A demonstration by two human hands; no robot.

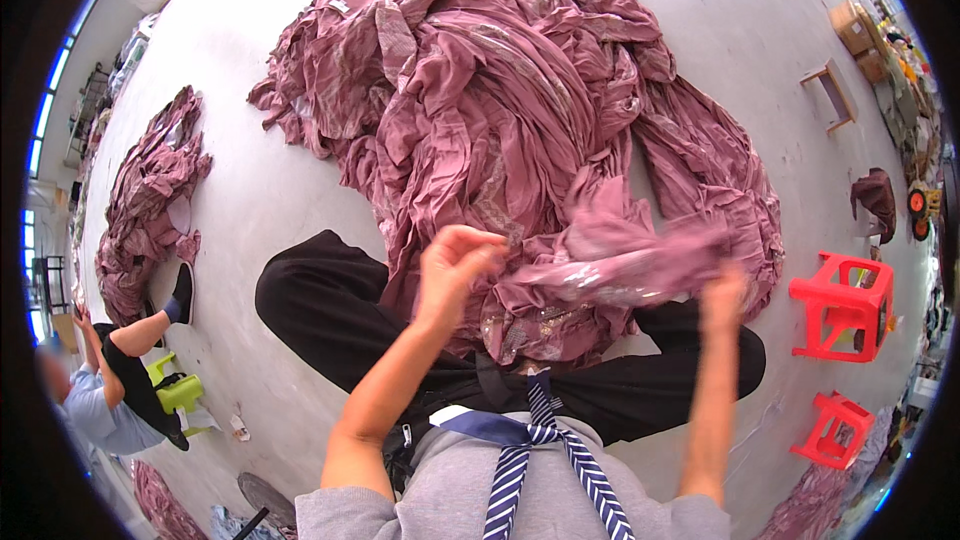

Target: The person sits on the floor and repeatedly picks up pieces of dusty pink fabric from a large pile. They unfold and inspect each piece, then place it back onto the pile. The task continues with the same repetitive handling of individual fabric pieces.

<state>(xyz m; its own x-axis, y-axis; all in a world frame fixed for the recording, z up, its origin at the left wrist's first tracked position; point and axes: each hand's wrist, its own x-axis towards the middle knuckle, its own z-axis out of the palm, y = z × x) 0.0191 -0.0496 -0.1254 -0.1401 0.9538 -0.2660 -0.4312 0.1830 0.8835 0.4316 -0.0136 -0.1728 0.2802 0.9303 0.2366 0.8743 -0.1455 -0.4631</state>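
**Both hands on one mauve garment, over the lap**

Left hand (455, 265), forearm raised, fingers curled, pinches the garment (610, 265). Right hand (722, 292) is motion-blurred; grip appears closed on the other end, fingers indistinct. Garment stretches between them. Beyond: large cloth pile (500, 90) on the floor (270, 190); red stool (842, 305) at right.

2 red plastic stools (842, 305) stand at the right, 1 wooden stool (830, 95) farther off. 2 heaps of mauve pleated fabric lie on the grey floor: 1 big pile (480, 110), 1 smaller (150, 205). 1 lime-green low stool (180, 392), and 1 other seated person (105, 410)
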